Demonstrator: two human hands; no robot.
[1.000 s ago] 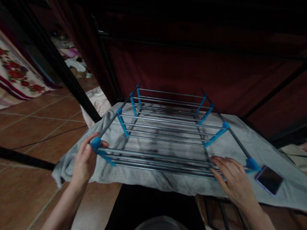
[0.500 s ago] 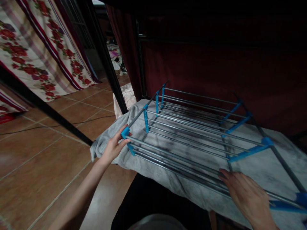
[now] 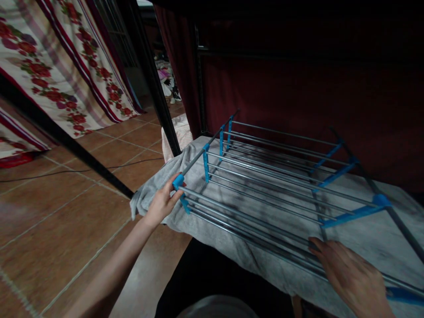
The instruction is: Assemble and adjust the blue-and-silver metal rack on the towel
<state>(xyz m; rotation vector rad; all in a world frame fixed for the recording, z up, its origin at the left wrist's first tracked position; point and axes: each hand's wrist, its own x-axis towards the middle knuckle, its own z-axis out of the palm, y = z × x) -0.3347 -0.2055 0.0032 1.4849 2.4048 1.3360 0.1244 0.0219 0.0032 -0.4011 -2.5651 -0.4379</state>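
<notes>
A rack of grey metal tubes with blue plastic connectors [image 3: 261, 168] lies on its side across a grey cloth [image 3: 198, 225]. My left hand [image 3: 163, 202] is closed around the blue connector [image 3: 178, 181] at the rack's near left corner, thumb and fingers on either side of it. On the near long tubes, toward the right end, rests my right hand [image 3: 353, 274], its fingers curled over the bars and partly hidden. More blue connectors [image 3: 356, 212] join the tubes along the right side. The rack's near right corner runs out of view.
Black metal posts [image 3: 155, 79] and a slanting black bar [image 3: 82, 141] stand left of the cloth. A dark red curtain [image 3: 291, 97] hangs behind the rack. Flowered curtains [image 3: 66, 66] hang at far left above brown floor tiles [image 3: 49, 238], where a thin cable [image 3: 132, 163] lies.
The whole view has shifted slightly, so the rack and both hands appear a little farther right. Both hands keep their places on the rack.
</notes>
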